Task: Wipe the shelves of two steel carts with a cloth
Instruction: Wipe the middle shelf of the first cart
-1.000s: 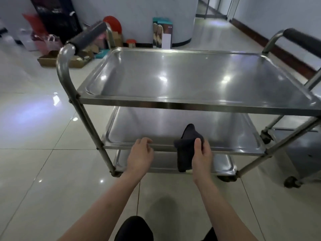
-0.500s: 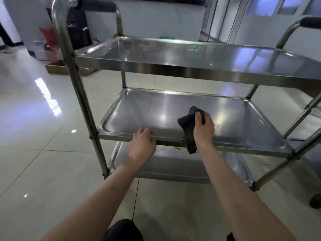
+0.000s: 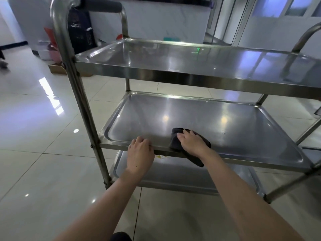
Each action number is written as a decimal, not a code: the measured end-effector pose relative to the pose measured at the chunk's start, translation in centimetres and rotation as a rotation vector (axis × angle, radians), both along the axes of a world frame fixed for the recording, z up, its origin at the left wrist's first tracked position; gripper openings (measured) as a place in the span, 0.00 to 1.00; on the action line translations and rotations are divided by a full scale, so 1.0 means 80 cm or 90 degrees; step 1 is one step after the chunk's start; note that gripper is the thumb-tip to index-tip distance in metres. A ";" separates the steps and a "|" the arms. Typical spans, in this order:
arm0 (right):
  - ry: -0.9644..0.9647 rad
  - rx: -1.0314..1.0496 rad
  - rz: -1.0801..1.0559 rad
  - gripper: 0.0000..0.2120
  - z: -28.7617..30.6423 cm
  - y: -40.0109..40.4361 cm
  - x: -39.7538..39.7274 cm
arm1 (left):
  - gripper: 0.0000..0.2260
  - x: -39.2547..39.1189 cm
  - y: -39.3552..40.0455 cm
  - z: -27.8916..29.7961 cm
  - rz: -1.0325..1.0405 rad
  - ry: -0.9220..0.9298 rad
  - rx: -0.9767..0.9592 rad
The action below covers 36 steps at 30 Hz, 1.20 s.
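Pressing one cloth (image 3: pixel 175 140), two hands, three shelves

No text, label or number can be read anywhere.

Glossy steel cart (image 3: pixel 173 73); matt dark cloth (image 3: pixel 175 140); shiny floor tiles (image 3: pixel 34 171); matt handle grip (image 3: pixel 102 5).
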State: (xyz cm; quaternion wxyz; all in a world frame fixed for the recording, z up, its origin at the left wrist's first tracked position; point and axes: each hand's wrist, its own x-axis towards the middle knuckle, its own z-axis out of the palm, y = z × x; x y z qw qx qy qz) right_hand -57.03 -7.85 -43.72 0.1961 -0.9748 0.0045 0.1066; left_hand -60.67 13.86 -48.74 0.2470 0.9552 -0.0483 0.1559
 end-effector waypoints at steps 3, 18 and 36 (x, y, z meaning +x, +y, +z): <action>0.026 -0.074 0.051 0.28 -0.022 0.007 0.026 | 0.11 0.005 0.002 -0.004 0.004 -0.014 -0.004; -0.011 -0.205 -0.012 0.34 -0.031 -0.029 0.043 | 0.04 0.014 0.077 -0.020 0.062 -0.100 0.021; -0.072 -0.032 0.152 0.27 -0.047 0.148 0.073 | 0.08 0.016 0.123 -0.032 0.028 -0.105 0.081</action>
